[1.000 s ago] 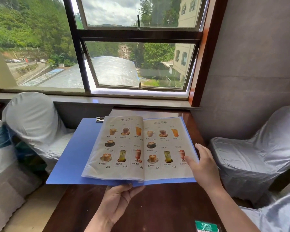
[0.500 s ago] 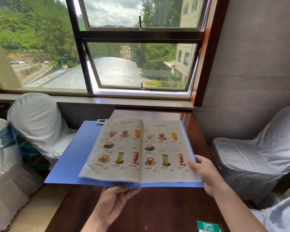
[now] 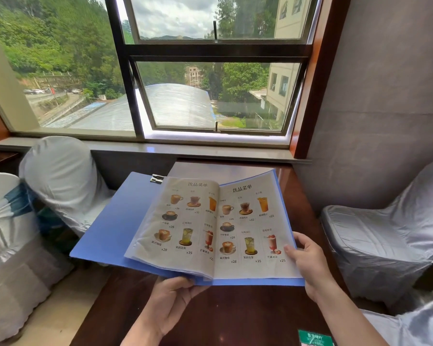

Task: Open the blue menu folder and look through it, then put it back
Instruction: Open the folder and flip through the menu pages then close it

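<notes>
The big flat blue plastic menu folder (image 3: 115, 228) lies open above my left hand (image 3: 171, 303) and sticks out past the dark brown wooden table (image 3: 235, 318), so it could tip. My left hand holds its bottom edge. My right hand (image 3: 308, 263) pinches the thin paper drink page (image 3: 255, 233), which could tear.

window (image 3: 210, 71): daylight, trees outside | wall (image 3: 385, 96): grey | covered chairs (image 3: 60, 176): both sides | table (image 3: 235, 315): dark wood
</notes>
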`<state>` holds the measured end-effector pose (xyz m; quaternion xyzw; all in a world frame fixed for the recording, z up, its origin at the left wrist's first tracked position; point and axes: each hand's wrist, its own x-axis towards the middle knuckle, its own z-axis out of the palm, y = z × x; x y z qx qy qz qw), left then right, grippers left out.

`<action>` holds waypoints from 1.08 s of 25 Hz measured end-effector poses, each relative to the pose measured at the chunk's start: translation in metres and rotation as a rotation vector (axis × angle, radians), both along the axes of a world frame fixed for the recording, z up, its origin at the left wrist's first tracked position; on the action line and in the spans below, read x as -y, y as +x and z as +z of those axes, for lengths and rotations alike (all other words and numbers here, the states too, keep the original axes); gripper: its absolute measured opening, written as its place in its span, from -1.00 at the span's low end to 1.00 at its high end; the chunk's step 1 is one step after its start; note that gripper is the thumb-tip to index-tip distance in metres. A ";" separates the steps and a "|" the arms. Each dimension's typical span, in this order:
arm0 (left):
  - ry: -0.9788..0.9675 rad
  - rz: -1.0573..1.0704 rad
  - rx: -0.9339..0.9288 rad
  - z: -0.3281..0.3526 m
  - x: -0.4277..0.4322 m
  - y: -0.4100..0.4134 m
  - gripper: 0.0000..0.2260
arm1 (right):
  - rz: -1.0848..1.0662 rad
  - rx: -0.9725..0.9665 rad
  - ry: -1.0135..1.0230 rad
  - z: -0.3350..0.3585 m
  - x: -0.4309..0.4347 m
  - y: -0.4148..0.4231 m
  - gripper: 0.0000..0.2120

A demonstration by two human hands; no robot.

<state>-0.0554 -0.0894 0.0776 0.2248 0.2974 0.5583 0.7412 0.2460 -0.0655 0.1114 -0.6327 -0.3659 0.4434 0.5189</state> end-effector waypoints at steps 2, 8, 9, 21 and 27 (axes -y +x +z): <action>0.044 -0.045 0.043 0.005 0.000 0.002 -0.42 | -0.003 -0.006 0.002 -0.002 0.000 0.000 -0.78; 0.038 0.032 -0.089 0.014 -0.004 0.018 -0.50 | 0.002 -0.015 -0.030 -0.017 0.004 -0.003 -0.75; 0.049 0.042 -0.128 0.013 -0.004 0.020 -0.46 | 0.007 -0.017 -0.034 -0.018 0.005 -0.003 -0.76; 0.157 0.028 -0.539 0.000 -0.008 0.029 -0.26 | 0.015 -0.084 -0.034 -0.019 0.008 -0.005 -0.72; 0.230 -0.001 -0.687 -0.002 -0.007 0.037 -0.49 | 0.000 -0.111 -0.049 -0.020 0.010 -0.006 -0.74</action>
